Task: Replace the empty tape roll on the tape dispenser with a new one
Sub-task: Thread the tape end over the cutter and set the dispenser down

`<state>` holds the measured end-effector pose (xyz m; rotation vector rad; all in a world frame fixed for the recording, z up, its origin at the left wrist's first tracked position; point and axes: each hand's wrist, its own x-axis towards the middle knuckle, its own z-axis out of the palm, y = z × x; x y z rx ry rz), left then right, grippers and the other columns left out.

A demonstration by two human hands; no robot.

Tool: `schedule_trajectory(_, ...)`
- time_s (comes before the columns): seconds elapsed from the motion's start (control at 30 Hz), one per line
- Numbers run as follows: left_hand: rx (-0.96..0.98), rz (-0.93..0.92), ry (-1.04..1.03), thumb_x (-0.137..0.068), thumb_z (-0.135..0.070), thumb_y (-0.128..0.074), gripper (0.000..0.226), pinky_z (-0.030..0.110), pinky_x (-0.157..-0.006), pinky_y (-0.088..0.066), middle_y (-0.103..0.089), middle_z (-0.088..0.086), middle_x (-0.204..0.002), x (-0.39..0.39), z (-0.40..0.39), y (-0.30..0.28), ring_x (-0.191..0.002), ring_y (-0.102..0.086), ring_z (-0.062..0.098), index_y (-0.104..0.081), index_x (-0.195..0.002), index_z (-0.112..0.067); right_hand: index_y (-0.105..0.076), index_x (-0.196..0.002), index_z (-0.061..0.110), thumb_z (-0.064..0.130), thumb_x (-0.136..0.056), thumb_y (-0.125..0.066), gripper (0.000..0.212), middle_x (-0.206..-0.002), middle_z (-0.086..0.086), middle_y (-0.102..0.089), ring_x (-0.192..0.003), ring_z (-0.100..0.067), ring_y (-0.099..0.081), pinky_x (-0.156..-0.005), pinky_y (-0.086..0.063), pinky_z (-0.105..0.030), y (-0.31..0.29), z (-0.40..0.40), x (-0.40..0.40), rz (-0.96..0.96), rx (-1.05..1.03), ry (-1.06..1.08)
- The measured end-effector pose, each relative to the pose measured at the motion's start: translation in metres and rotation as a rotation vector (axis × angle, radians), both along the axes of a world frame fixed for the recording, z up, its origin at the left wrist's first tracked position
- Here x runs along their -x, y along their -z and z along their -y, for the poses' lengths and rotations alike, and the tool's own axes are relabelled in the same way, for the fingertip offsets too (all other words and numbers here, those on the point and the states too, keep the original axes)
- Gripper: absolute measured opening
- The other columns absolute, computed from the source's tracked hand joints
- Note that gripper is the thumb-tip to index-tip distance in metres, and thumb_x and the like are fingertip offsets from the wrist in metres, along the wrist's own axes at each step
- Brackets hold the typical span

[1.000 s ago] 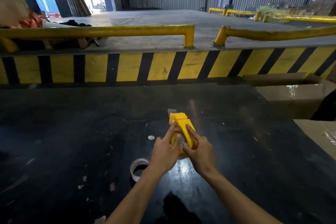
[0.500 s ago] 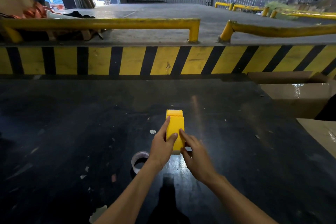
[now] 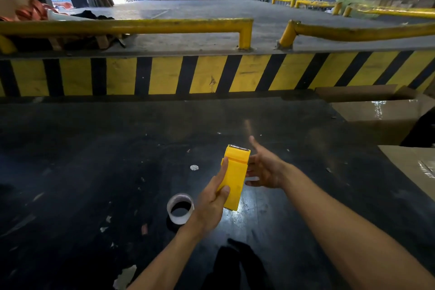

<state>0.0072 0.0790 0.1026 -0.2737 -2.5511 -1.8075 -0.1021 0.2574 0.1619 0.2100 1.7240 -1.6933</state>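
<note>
- left hand [image 3: 211, 205] fingers clasp the yellow dispenser [image 3: 235, 176] above the desk [image 3: 94, 160]; its serrated far edge could nick them.
- right hand [image 3: 266, 169] open, holding nothing.
- tape roll [image 3: 180, 208] lies near-left; an elbow could knock it.

The left hand [image 3: 211, 205] grips a yellow plastic tape dispenser [image 3: 234, 178] above the glossy black table [image 3: 94, 160], its fingers [image 3: 222, 175] along the left edge and its serrated blade at the far end. The right hand [image 3: 264, 168] spreads open just right of the dispenser. A clear tape roll [image 3: 180, 208] stands just left of the left hand's fingers.
</note>
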Motion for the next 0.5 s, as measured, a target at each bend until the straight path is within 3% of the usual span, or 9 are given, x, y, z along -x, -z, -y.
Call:
schedule_trajectory(0.07,0.022,-0.020,0.013,-0.100,-0.032,-0.047,0.064,0.021,-0.106,-0.042,-0.042,-0.053,-0.132,-0.002,-0.002,0.000,-0.123,-0.049,-0.014,-0.018,-0.152,-0.056,-0.066,-0.083,0.020,0.070,-0.082,-0.056,0.051,-0.087,-0.005,-0.069,-0.085,-0.020,-0.063,-0.073,-0.049,-0.033,-0.007,0.002,0.006,0.014,-0.021,0.013)
schedule_trajectory(0.17,0.039,-0.062,0.015,-0.095,-0.044,-0.054,0.074,0.026,-0.106,-0.047,-0.042,-0.036,-0.141,-0.006,-0.005,0.002,-0.126,-0.053,-0.001,-0.013,-0.156,-0.050,-0.072,-0.082,0.020,0.043,-0.084,-0.073,0.022,-0.087,-0.002,-0.069,-0.082,-0.017,-0.062,-0.075,-0.045,-0.032,-0.017,0.004,0.012,-0.140,-0.160,0.064)
schedule_trajectory(0.27,0.067,-0.061,0.000,-0.091,-0.053,-0.054,0.082,0.027,-0.101,-0.050,-0.048,-0.022,-0.134,-0.005,-0.008,0.006,-0.118,-0.056,0.005,-0.008,-0.158,-0.048,-0.077,-0.096,0.013,0.028,-0.089,-0.071,0.017,-0.077,0.000,-0.069,-0.069,-0.011,-0.058,-0.061,-0.041,-0.024,-0.028,0.010,0.009,-0.434,-0.283,0.053)
schedule_trajectory(0.33,0.073,-0.063,0.003,-0.090,-0.056,-0.052,0.081,0.030,-0.100,-0.051,-0.051,-0.010,-0.130,-0.004,-0.007,0.009,-0.114,-0.057,0.009,-0.006,-0.156,-0.050,-0.076,-0.092,0.009,0.020,-0.090,-0.071,0.013,-0.069,-0.001,-0.065,-0.063,-0.012,-0.056,-0.051,-0.039,-0.019,-0.034,0.013,0.009,-0.553,-0.281,0.106)
schedule_trajectory(0.43,0.100,-0.067,0.027,-0.094,-0.052,-0.050,0.076,0.034,-0.102,-0.048,-0.051,0.001,-0.127,-0.008,-0.008,0.014,-0.114,-0.057,0.016,-0.002,-0.153,-0.052,-0.075,-0.087,0.009,0.019,-0.092,-0.068,0.013,-0.069,-0.006,-0.063,-0.062,-0.014,-0.055,-0.046,-0.039,-0.016,-0.044,0.010,0.013,-0.662,-0.317,0.104)
schedule_trajectory(0.5,0.103,-0.084,0.025,-0.095,-0.054,-0.047,0.076,0.031,-0.100,-0.048,-0.051,-0.003,-0.122,-0.011,-0.010,0.019,-0.109,-0.056,0.014,0.002,-0.152,-0.060,-0.073,-0.096,0.009,0.026,-0.096,-0.063,0.020,-0.078,-0.008,-0.065,-0.070,-0.017,-0.059,-0.047,-0.041,-0.014,-0.047,0.008,0.014,-0.654,-0.345,0.066)
